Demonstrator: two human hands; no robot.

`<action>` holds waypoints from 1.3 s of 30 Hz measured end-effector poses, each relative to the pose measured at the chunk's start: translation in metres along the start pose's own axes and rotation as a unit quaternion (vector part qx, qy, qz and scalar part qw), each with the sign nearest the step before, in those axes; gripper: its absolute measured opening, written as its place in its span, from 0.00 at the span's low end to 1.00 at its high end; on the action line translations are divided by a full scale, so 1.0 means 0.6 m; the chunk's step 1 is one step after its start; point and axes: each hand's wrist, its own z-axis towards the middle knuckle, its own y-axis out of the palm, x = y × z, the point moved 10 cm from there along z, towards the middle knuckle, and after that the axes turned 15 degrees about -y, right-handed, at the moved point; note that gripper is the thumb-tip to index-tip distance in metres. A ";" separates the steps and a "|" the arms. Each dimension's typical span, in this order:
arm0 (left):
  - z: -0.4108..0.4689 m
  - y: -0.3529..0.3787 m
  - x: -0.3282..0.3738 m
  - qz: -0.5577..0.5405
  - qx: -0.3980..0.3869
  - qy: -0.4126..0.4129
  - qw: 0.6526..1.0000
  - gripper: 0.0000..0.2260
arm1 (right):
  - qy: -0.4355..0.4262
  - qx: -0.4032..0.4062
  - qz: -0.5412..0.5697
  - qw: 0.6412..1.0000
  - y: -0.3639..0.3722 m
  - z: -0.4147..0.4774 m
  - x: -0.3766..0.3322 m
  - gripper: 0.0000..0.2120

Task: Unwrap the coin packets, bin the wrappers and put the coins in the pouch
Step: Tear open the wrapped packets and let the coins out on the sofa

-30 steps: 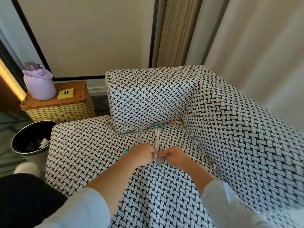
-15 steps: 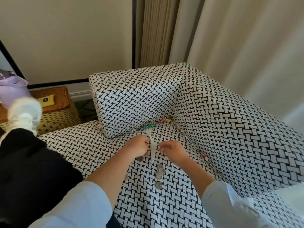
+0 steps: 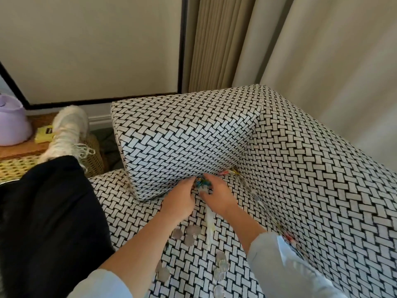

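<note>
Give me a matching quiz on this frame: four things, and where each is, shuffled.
Things
1. coins
2. purple jug
3. wrapper end, many-coloured
4. curtain

Places
A. behind the sofa
B. on the wicker chest, far left
C. held between the left hand and the right hand
D. loose on the seat

Pairs: 1-D, 2-B, 3-C, 4-A
</note>
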 end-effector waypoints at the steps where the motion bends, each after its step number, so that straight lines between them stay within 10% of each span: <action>1: 0.009 0.005 -0.004 0.000 -0.008 -0.003 1.000 0.27 | 0.007 0.005 0.001 1.000 0.003 0.008 0.005 0.28; 11: 0.061 0.039 -0.024 -0.041 -0.003 -0.027 0.999 0.25 | 0.040 0.079 -0.073 0.993 -0.002 0.049 0.043 0.07; 27: -0.004 0.014 -0.026 -0.080 0.043 0.013 0.996 0.16 | 0.053 0.018 0.242 0.969 0.009 -0.039 0.038 0.10; 32: -0.022 -0.004 -0.028 -0.051 0.074 0.015 0.996 0.18 | 0.028 -0.087 0.236 0.967 0.015 -0.057 -0.001 0.20; 39: -0.022 -0.021 -0.007 -0.054 0.139 0.069 0.986 0.13 | 0.009 0.048 0.078 0.996 -0.029 -0.009 0.031 0.09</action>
